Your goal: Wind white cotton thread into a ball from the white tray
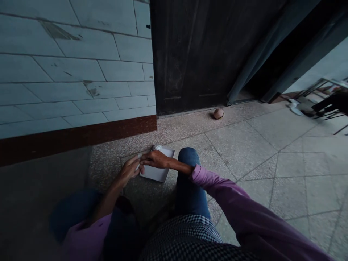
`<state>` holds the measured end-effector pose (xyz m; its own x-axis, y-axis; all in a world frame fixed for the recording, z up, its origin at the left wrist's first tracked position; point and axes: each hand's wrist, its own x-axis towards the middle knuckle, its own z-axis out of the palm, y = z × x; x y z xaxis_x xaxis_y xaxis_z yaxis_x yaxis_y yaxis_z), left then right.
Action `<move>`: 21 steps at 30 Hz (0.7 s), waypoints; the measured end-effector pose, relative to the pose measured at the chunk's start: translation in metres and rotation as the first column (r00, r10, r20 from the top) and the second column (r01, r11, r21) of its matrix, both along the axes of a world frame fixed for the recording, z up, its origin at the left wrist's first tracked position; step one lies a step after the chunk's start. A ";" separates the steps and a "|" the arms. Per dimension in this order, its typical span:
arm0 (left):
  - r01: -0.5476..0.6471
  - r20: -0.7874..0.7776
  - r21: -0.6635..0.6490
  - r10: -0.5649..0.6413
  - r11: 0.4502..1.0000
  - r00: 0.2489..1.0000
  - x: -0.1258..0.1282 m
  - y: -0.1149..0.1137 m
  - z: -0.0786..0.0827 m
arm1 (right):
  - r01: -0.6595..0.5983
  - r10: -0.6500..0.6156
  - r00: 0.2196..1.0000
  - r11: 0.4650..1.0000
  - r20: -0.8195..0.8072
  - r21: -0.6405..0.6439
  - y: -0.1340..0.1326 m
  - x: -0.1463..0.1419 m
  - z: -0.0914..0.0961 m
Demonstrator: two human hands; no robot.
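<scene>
In front of my left knee-side, low over the floor, my left hand (130,168) and my right hand (156,159) meet with their fingers bent together. A small whitish piece (138,166) shows between the fingertips, too blurred to name. Below my right hand lies a shallow white box or tray (154,174) with low sides, partly covered by the hand. A crumpled, shiny, whitish bit (157,148) sits at the box's far edge, just beyond my right knuckles.
My bent knee (189,157) rises right of the box. A tiled wall (81,69) and a dark door (185,65) stand ahead. On the floor (244,141) by the door lies a round pinkish-brown object (218,114). A metal-framed rack (312,88) is at far right.
</scene>
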<state>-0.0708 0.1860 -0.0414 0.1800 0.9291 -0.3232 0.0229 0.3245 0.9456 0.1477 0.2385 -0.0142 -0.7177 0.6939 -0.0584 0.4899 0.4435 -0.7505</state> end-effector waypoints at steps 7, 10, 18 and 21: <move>0.162 0.041 -0.030 -0.161 0.986 0.986 -0.008 -0.006 0.005 | 0.090 -0.134 0.968 0.975 -0.213 -0.204 0.024 0.004 -0.021; 0.202 0.028 -0.025 -0.201 0.979 0.979 -0.008 -0.005 0.006 | 0.084 -0.179 0.937 0.949 -0.300 -0.304 0.029 0.004 -0.028; 0.154 0.066 -0.116 -0.147 0.981 0.987 -0.007 -0.007 -0.008 | 0.192 -0.370 0.875 0.857 -0.313 -0.477 0.028 -0.008 -0.050; 0.099 0.144 -0.136 -0.080 0.986 0.986 -0.011 -0.010 -0.003 | 0.217 -0.407 0.861 0.837 -0.306 -0.503 0.027 -0.010 -0.053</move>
<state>-0.0820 0.1765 -0.0445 0.3123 0.8533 -0.4175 -0.0694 0.4588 0.8858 0.1376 0.2660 -0.0671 -0.4938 0.8515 -0.1765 0.1724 -0.1031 -0.9796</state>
